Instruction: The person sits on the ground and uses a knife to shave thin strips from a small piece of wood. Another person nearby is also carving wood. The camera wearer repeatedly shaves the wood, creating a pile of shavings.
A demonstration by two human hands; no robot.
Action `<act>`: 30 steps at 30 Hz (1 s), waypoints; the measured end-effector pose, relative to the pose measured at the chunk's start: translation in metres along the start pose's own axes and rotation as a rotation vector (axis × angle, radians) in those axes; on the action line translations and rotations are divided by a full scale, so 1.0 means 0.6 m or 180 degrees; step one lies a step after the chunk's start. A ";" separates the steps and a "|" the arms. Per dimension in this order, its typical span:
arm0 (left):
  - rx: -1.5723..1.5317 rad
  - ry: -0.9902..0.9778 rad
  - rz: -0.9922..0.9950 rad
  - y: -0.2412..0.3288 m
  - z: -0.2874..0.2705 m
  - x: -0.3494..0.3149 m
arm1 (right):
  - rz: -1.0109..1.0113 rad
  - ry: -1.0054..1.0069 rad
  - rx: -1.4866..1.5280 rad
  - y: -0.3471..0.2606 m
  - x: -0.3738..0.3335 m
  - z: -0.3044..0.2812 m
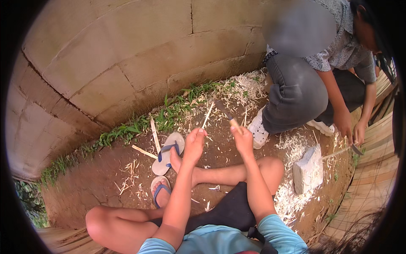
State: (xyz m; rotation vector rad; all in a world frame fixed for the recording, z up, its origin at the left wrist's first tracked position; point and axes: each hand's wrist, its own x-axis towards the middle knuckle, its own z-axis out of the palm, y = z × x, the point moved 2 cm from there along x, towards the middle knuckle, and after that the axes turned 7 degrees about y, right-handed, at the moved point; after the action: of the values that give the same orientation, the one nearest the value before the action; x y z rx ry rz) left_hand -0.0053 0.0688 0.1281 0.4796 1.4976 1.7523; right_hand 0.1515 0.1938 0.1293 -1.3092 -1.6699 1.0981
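Observation:
My left hand (195, 144) is closed around a thin, pale wooden stick (207, 116), which points up and away from my fist. My right hand (243, 142) grips a knife (235, 124) by its light wooden handle. Its dark blade slants up and to the left, with the tip close to the stick's far end. Whether blade and stick touch, I cannot tell. Both hands are held above the dirt ground, in front of my bent legs. Pale wood shavings (237, 91) lie beyond them.
At the right another person (296, 91) crouches, working a thin strip with a blade. A pale rough block (308, 170) stands among shavings near that person. Flip-flops (172, 148) and split wood strips (154, 134) lie left of my hands. A block wall (139, 55) runs behind.

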 end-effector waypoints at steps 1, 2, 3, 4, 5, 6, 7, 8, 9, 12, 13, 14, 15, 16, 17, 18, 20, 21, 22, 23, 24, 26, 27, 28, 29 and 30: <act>0.0017 -0.0040 0.0081 0.005 0.006 0.004 | 0.0353 0.0624 0.0214 0.043 0.030 -0.002; 0.0051 -0.0058 -0.0032 0.007 0.002 0.001 | 0.0372 0.0771 0.0357 0.050 0.037 -0.002; 0.0109 -0.0042 0.0011 0.009 0.001 0.001 | 0.0385 0.0903 0.0487 0.043 0.038 -0.003; 0.0169 -0.0029 0.0051 0.011 0.002 0.002 | 0.0186 0.0641 0.0454 0.034 0.036 -0.002; 0.0231 -0.0020 0.0089 0.012 0.001 0.002 | -0.0010 0.0385 0.0419 0.027 0.030 -0.004; 0.0210 0.0044 0.0084 0.007 -0.001 0.000 | -0.0194 0.0144 0.0359 0.018 0.020 -0.012; 0.0183 0.0079 0.0082 0.003 -0.001 0.000 | -0.0170 0.0094 0.0434 0.010 0.009 -0.016; 0.0160 0.0105 0.0076 -0.001 -0.004 -0.002 | -0.0141 0.0053 0.0509 0.003 -0.008 -0.007; 0.0108 0.0073 0.0108 -0.001 0.005 0.003 | -0.0162 0.0069 0.0573 -0.007 -0.015 -0.003; 0.0119 0.0128 -0.0078 -0.014 -0.004 0.009 | -0.0516 -0.0476 0.0715 -0.028 -0.031 0.006; 0.0016 0.0103 -0.0138 -0.018 -0.007 0.016 | -0.0590 -0.0743 0.0492 -0.028 -0.028 0.011; -0.0103 0.0070 -0.0194 -0.010 -0.005 0.015 | -0.0563 -0.0846 0.0268 -0.028 -0.026 0.015; -0.0193 0.0070 -0.0270 0.002 -0.005 0.011 | -0.0526 -0.0743 0.0095 -0.032 -0.027 0.021; -0.0231 0.0039 -0.0263 0.003 -0.006 0.010 | -0.0402 -0.0613 -0.0256 -0.042 -0.033 0.022; -0.0273 0.0014 -0.0255 0.005 -0.004 0.011 | -0.0558 -0.0643 -0.0191 -0.046 -0.037 0.023; -0.0320 -0.0002 -0.0274 0.008 0.002 0.009 | -0.0694 -0.0686 -0.0145 -0.043 -0.047 0.021; -0.0258 0.0078 -0.0297 0.021 0.011 0.005 | -0.1090 -0.0774 -0.0154 -0.039 -0.049 0.021; -0.0210 0.0135 -0.0323 0.024 0.011 0.000 | -0.0839 -0.0578 -0.0285 -0.032 -0.045 0.023; -0.0270 0.0055 -0.0285 0.018 0.005 0.007 | -0.0589 -0.0383 -0.0413 -0.025 -0.039 0.024; -0.0284 0.0045 -0.0317 0.016 0.008 0.005 | -0.0339 -0.0189 -0.0538 -0.018 -0.035 0.020; -0.0291 0.0073 -0.0334 0.021 0.005 0.001 | -0.0356 -0.0014 -0.0691 -0.031 -0.038 0.013; -0.0239 0.0128 -0.0297 0.027 0.002 -0.001 | -0.0426 -0.0394 -0.0506 -0.042 -0.049 0.005; -0.0243 0.0147 -0.0305 0.025 0.004 -0.002 | -0.0447 -0.0569 -0.0436 -0.046 -0.058 -0.001; -0.0247 0.0166 -0.0312 0.024 0.005 -0.002 | -0.0706 -0.0606 -0.0366 -0.061 -0.070 -0.005; -0.0251 0.0186 -0.0318 0.023 0.007 -0.001 | -0.0711 -0.0602 -0.0503 -0.055 -0.068 -0.002; -0.0225 0.0164 -0.0342 0.020 0.008 -0.002 | -0.0689 -0.0594 -0.0635 -0.051 -0.066 0.001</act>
State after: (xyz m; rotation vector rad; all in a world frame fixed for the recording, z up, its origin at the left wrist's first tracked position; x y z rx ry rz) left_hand -0.0045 0.0708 0.1411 0.3144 1.4643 1.7384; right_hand 0.1489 0.1512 0.1560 -1.1399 -2.0512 0.9682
